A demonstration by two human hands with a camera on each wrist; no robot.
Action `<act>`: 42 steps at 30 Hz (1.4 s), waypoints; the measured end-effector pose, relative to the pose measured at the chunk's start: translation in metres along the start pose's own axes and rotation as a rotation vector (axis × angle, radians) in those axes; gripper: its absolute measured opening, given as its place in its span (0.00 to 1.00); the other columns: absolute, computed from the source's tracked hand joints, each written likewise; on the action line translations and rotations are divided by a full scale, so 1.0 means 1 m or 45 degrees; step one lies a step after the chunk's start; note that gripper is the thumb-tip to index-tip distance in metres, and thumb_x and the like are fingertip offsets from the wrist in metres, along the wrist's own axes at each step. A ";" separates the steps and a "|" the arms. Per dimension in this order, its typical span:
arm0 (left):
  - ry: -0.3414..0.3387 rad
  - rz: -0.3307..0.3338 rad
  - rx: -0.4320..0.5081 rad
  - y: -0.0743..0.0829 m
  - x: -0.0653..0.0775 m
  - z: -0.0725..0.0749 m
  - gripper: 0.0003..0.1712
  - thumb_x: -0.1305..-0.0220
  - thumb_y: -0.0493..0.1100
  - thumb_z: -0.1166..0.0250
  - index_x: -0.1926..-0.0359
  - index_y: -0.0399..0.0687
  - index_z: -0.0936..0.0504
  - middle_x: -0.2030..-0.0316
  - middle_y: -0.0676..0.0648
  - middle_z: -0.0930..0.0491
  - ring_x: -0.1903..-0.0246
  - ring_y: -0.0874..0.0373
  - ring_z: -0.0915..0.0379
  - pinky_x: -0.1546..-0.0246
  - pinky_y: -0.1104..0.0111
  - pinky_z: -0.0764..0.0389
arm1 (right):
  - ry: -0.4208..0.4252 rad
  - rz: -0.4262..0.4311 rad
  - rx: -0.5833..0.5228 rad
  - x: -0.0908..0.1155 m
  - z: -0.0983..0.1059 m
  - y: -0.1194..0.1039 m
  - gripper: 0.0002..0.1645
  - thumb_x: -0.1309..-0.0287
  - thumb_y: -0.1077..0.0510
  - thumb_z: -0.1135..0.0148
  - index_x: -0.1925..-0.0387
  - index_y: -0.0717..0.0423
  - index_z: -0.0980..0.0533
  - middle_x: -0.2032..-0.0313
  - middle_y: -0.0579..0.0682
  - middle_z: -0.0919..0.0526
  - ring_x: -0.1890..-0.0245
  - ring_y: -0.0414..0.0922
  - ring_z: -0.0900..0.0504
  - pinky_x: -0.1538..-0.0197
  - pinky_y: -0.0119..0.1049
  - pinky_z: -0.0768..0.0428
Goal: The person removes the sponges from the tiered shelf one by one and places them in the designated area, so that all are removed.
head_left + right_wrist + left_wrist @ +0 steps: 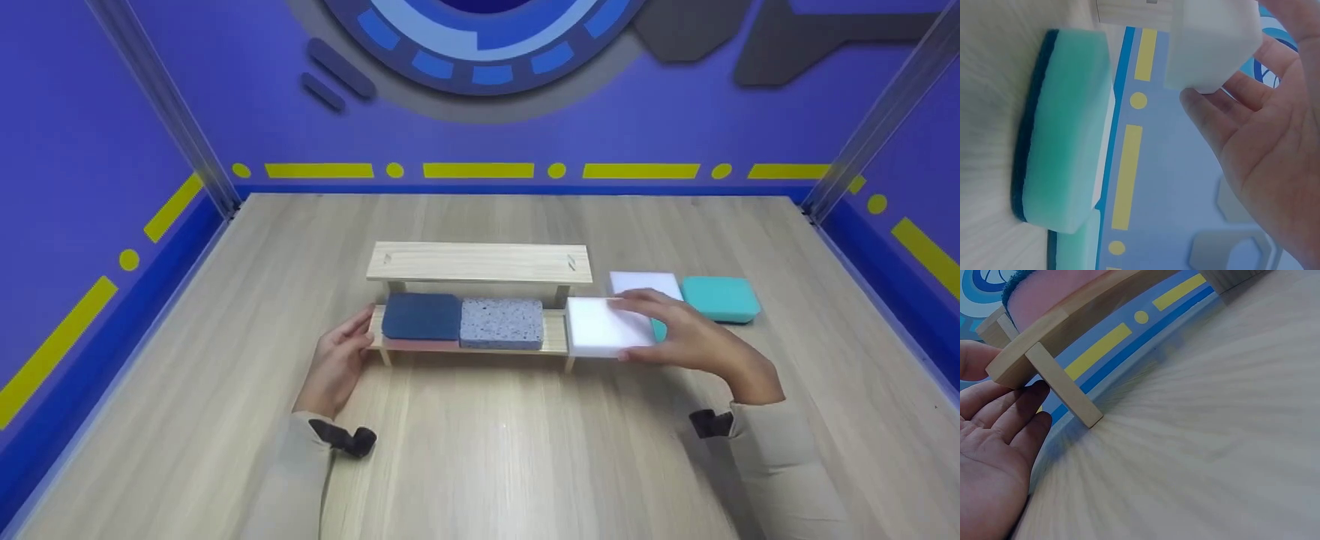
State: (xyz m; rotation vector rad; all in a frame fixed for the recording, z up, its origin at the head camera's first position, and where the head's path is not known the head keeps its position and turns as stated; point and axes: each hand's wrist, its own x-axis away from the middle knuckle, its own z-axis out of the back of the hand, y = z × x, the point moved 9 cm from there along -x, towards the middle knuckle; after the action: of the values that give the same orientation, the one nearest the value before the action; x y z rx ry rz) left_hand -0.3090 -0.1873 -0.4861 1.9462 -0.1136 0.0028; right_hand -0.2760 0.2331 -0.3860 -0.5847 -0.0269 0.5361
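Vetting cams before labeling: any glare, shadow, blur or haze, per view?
Head: white block bright, little surface detail; pale sheen on the table front; soft shadow beside the right sleeve. Left wrist: dim; table grain smeared into streaks, left hand readable. Right wrist: hazy; wall colours washed out, table soft, green sponge outline readable.

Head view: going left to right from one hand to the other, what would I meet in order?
Left hand, dark blue-topped sponge, speckled grey block, white block, right hand.
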 end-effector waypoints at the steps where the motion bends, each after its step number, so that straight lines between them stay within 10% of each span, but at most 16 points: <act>1: -0.002 0.000 -0.004 0.000 0.000 0.000 0.33 0.36 0.24 0.54 0.29 0.27 0.48 0.27 0.34 0.49 0.27 0.48 0.52 0.29 0.63 0.46 | 0.004 -0.001 0.002 0.001 0.001 0.000 0.41 0.51 0.47 0.28 0.37 0.56 0.29 0.38 0.60 0.29 0.38 0.59 0.30 0.42 0.57 0.29; 28: -0.028 0.027 0.001 0.000 0.001 -0.002 0.33 0.34 0.26 0.53 0.29 0.26 0.50 0.26 0.35 0.52 0.26 0.47 0.56 0.27 0.57 0.53 | 0.076 -0.034 0.044 0.017 0.021 0.013 0.40 0.49 0.52 0.29 0.35 0.57 0.31 0.36 0.65 0.33 0.35 0.64 0.39 0.41 0.65 0.35; 42: 0.001 0.020 -0.014 0.000 0.000 0.000 0.32 0.35 0.25 0.53 0.30 0.27 0.47 0.28 0.34 0.48 0.28 0.47 0.51 0.42 0.76 0.30 | 0.071 -0.047 0.091 0.027 0.027 0.023 0.40 0.47 0.53 0.30 0.34 0.59 0.34 0.34 0.68 0.37 0.34 0.68 0.41 0.41 0.68 0.37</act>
State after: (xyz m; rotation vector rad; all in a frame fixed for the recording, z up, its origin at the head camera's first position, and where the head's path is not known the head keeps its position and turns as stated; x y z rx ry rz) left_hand -0.3088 -0.1874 -0.4864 1.9341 -0.1281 0.0138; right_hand -0.2681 0.2769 -0.3789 -0.5278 0.0342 0.4830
